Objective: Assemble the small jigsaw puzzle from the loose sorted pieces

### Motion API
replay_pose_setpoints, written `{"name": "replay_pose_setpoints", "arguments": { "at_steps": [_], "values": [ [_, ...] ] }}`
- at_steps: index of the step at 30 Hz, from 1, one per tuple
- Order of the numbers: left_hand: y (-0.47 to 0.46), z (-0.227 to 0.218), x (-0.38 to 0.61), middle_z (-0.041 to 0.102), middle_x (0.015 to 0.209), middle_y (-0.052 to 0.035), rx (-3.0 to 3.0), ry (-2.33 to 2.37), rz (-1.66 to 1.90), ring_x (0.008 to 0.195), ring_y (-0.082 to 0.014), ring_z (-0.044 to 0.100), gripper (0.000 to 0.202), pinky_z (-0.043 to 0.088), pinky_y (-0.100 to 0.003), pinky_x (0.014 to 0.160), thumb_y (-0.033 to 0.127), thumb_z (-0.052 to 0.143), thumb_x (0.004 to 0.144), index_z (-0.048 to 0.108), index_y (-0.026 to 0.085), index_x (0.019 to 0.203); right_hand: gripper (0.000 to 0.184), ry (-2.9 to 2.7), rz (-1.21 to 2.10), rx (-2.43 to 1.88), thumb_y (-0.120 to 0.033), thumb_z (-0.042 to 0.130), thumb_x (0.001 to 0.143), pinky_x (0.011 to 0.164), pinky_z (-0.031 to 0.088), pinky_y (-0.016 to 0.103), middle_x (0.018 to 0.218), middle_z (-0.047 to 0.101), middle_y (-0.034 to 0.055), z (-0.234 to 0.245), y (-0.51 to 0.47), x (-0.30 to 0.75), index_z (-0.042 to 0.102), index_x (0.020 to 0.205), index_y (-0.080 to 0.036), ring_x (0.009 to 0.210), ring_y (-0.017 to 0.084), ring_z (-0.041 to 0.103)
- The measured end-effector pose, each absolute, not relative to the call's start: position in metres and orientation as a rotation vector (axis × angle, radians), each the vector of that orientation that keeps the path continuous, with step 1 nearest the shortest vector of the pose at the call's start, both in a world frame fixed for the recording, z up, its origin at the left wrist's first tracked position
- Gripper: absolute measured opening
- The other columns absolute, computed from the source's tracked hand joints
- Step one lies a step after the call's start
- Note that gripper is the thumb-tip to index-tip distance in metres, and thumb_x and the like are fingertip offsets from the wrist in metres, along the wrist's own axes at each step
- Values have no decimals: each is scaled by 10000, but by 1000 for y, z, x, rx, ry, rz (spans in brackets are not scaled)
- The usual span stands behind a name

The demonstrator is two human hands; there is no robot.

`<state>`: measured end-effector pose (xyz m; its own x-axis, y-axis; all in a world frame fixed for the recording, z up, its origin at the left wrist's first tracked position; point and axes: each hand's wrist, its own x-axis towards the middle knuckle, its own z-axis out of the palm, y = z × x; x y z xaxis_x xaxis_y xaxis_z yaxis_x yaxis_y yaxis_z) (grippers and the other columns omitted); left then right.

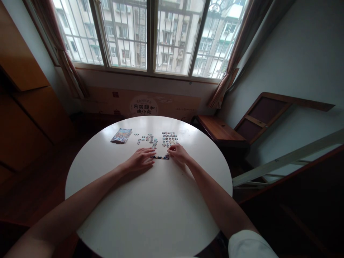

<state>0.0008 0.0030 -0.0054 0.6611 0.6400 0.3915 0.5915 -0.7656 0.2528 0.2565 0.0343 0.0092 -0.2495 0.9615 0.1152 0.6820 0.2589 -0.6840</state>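
Observation:
A joined strip of jigsaw puzzle (160, 157) lies on the round white table (150, 204), with a short column of joined pieces (154, 143) rising from its left end. My left hand (140, 158) rests flat at that left corner, fingers stretched out and partly covering it. At the strip's right end, my right hand (178, 152) has its thumb and fingertips pinched together on a small jigsaw piece, mostly hidden by the fingers. Loose pieces in rows (170, 138) lie just beyond the right hand. Another scattered group of loose pieces (145, 138) lies beyond the left hand.
A picture packet (122, 135) lies on the table's far left. Beyond the table are a barred window (129, 36) and a printed panel (172, 104). A wooden chair (219, 128) stands at the right, near a pale metal rail (285, 157). Cabinets (32, 118) stand left.

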Motion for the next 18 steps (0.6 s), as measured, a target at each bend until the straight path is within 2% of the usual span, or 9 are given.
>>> {"name": "replay_pose_setpoints", "arguments": {
  "at_steps": [7, 18],
  "values": [
    [9, -12, 0, 579, 1293, -71, 2728, 1168, 757, 1228, -263, 497, 384, 397, -424, 1019, 429, 533, 856, 630, 237, 1174, 242, -2065, 680, -1523, -288, 563, 789, 537, 347, 211, 660, 665, 54, 12, 32, 256, 682, 664, -119, 601, 125, 562],
    [9, -13, 1, 627, 1225, -60, 2687, 1178, 806, 1159, -246, 552, 324, 403, -407, 1007, 387, 568, 831, 673, 248, 1103, 299, -2097, 706, -1550, -342, 539, 809, 516, 317, 212, 613, 629, 37, 12, 32, 256, 670, 653, -123, 546, 107, 508]
  ]
}}
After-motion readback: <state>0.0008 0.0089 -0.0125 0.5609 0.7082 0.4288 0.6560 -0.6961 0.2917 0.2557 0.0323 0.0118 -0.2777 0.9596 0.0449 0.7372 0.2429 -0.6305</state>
